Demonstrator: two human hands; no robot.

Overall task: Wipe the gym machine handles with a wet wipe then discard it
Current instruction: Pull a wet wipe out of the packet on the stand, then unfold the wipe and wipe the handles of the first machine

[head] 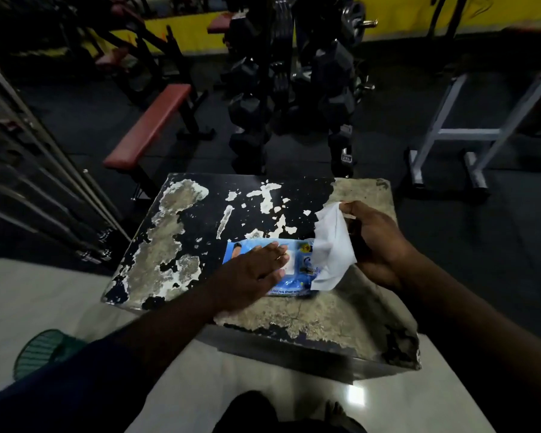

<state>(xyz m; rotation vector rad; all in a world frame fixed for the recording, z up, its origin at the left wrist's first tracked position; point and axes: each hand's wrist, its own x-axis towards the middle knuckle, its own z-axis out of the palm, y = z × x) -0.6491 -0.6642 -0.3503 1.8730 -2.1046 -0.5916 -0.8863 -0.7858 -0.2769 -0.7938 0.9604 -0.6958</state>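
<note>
Head view: presses left hand [256,271] flat, fingers straight, onto blue wet-wipe pack [300,278] lying on peeling black table [181,220]. Pinches white wet wipe [333,254] by its upper corner in right hand [377,245], fingers curled round it, sheet overlapping pack's right end. Reads only "sheet with" along pack's near edge; other print too blurred.
</note>
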